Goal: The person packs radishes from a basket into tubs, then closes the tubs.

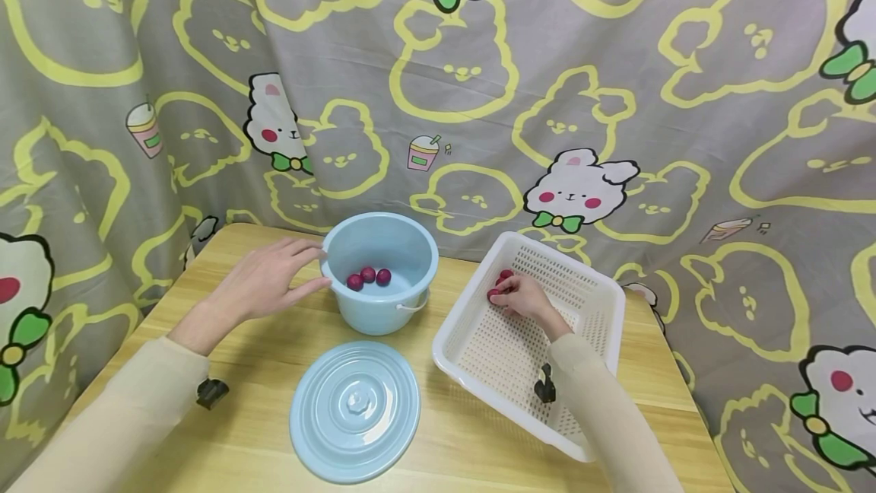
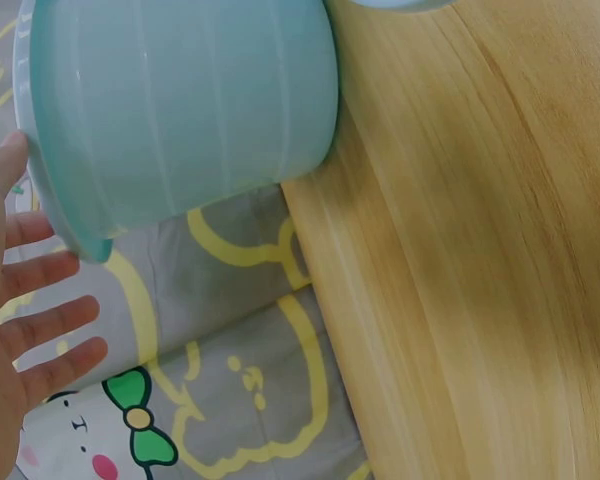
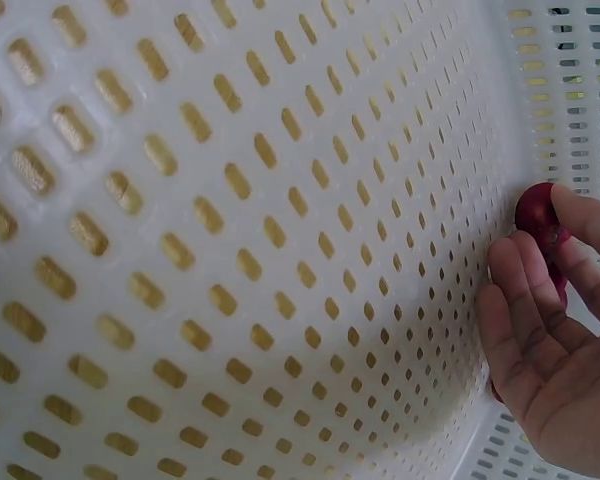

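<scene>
My right hand (image 1: 525,298) reaches into the white perforated basket (image 1: 446,345), near its far left corner. In the right wrist view, its thumb and fingers pinch a dark red plum (image 3: 537,212). Another plum (image 1: 506,274) shows just beyond the fingers, partly hidden by them. On the left, a light blue bucket (image 1: 376,316) stands upright with three plums (image 1: 368,275) on its bottom. My left hand (image 1: 277,278) is at the bucket's left rim, its fingers spread and extended; in the left wrist view the fingertips (image 2: 60,268) lie right by the rim.
A round light blue lid (image 1: 356,411) with a central knob lies flat in front of the bucket. The bucket's white handle (image 1: 413,306) hangs at its right side. Behind the wooden table (image 1: 260,417) hangs a grey patterned curtain (image 1: 472,151).
</scene>
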A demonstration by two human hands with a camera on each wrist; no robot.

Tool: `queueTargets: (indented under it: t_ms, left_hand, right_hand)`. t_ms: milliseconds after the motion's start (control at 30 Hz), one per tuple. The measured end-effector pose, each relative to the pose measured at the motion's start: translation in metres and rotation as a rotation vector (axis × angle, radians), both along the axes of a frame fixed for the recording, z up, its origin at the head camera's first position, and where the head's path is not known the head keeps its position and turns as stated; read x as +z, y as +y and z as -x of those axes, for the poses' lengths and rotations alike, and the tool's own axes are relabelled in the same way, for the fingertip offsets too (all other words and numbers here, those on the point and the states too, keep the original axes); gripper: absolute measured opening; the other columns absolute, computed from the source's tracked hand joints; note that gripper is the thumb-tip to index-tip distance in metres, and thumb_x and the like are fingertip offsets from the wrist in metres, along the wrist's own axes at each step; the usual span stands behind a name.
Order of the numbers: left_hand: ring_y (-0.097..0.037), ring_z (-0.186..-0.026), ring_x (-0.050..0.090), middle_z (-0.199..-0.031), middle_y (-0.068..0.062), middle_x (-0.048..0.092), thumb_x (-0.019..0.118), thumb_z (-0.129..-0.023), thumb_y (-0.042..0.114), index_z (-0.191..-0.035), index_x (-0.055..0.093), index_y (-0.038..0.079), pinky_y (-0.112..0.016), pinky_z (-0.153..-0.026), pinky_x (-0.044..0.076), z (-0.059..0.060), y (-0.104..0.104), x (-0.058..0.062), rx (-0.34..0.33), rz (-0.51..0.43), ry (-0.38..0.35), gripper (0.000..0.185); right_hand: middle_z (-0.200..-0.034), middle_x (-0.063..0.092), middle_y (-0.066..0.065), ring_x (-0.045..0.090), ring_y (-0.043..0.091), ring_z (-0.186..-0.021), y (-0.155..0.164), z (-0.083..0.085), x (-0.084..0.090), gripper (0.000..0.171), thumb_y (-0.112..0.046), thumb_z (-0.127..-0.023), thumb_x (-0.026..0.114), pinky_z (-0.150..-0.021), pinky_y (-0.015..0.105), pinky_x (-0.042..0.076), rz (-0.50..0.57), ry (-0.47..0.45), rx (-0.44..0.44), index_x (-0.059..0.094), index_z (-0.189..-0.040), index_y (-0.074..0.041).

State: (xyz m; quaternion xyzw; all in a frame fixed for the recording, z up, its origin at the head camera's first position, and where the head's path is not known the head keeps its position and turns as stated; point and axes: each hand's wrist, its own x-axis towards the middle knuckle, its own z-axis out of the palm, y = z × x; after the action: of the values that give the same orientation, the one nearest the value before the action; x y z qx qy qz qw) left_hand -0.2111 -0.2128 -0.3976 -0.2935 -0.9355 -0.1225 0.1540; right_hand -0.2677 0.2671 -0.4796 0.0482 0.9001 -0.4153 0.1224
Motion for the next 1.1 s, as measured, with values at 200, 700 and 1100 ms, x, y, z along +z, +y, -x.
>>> queueTargets:
  t_ms: [200,700,1100]
  left_hand:
    - [-0.037,-0.124,0.069,-0.136,-0.01,0.071,0.071,-0.099,0.048,-0.13,0.071,0.013,-0.059,-0.092,0.061,0.0,0.0,0.0,-0.001,-0.001,0.002,0.046]
    - [-0.038,-0.124,0.068,-0.136,-0.012,0.071,0.071,-0.099,0.047,-0.13,0.071,0.012,-0.059,-0.092,0.061,0.0,-0.001,0.0,-0.001,-0.001,0.001,0.046]
    - [-0.037,-0.123,0.069,-0.134,-0.011,0.072,0.072,-0.099,0.046,-0.129,0.072,0.013,-0.058,-0.09,0.062,0.0,-0.001,0.0,-0.005,0.004,0.017,0.045]
  right_hand:
    - [-0.113,0.069,0.019,0.072,0.023,-0.077,0.003,-0.002,0.005,0.03,-0.018,-0.096,0.079,-0.069,0.031,0.061,0.021,0.006,0.016,0.072,-0.118,0.001]
    - [-0.098,0.072,0.011,0.074,0.027,-0.083,0.009,-0.002,0.019,0.033,-0.024,-0.097,0.078,-0.076,0.038,0.061,0.084,-0.023,-0.006,0.07,-0.121,-0.002]
    - [-0.111,0.073,0.019,0.075,0.029,-0.093,0.004,-0.004,0.04,0.035,-0.027,-0.1,0.076,-0.081,0.036,0.063,0.156,-0.006,0.019,0.068,-0.124,-0.003]
